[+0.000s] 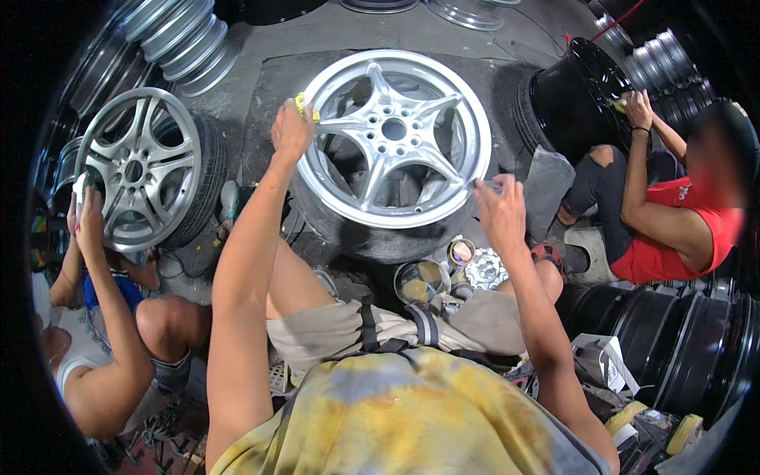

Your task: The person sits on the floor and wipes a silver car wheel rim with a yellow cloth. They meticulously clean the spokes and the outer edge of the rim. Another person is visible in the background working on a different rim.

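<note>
In front of me a silver car wheel rim (395,127) with star-like spokes lies face up on a dark tyre (372,242). My left hand (292,129) is closed on a small crumpled yellow piece (305,108) at the rim's left edge; whether it is cloth or paper I cannot tell. Beside the rim's lower right edge, my right hand (503,207) has its fingers pinched together. Something small and greyish seems to be between them, too unclear to name.
Cans (419,282) and a silver scalloped disc (484,269) sit near my right knee. On the left, a person's hands (87,207) touch another rim (141,170). At right, a person in red (681,226) works on a black rim (582,99). Stacked rims (186,47) stand behind.
</note>
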A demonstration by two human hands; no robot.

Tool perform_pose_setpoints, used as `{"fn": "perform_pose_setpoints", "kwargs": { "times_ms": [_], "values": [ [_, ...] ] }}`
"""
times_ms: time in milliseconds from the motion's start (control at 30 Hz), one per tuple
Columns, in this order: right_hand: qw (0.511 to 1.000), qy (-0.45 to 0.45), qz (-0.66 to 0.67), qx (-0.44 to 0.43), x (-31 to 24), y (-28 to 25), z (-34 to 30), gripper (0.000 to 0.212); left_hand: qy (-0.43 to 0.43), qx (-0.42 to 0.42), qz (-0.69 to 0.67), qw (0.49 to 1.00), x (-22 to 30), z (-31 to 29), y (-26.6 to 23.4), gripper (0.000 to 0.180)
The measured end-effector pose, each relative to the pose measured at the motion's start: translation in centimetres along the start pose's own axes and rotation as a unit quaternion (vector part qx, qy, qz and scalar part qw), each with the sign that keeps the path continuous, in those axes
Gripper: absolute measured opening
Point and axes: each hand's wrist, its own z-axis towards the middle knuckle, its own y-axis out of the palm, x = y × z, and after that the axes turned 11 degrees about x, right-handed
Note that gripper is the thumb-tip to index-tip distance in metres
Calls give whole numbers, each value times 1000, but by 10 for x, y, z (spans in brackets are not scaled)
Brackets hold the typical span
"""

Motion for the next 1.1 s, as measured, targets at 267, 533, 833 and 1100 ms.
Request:
{"fn": "perform_pose_setpoints", "kwargs": {
  "times_ms": [267, 533, 833, 1100],
  "values": [
    [999, -27, -2, 20, 43, 48, 50, 24, -73, -8, 13, 997, 28, -2, -25, 49],
    [997, -27, -57, -51, 33, 49, 40, 18, -76, -8, -2, 997, 25, -7, -30, 49],
    [982, -128, -135, 35, 79, 90, 57, 25, -80, -9, -12, 997, 29, -3, -26, 49],
    [997, 11, 31, -71, -77, 1, -27, 26, -83, -3, -5, 997, 19, -7, -27, 48]
  ]
}}
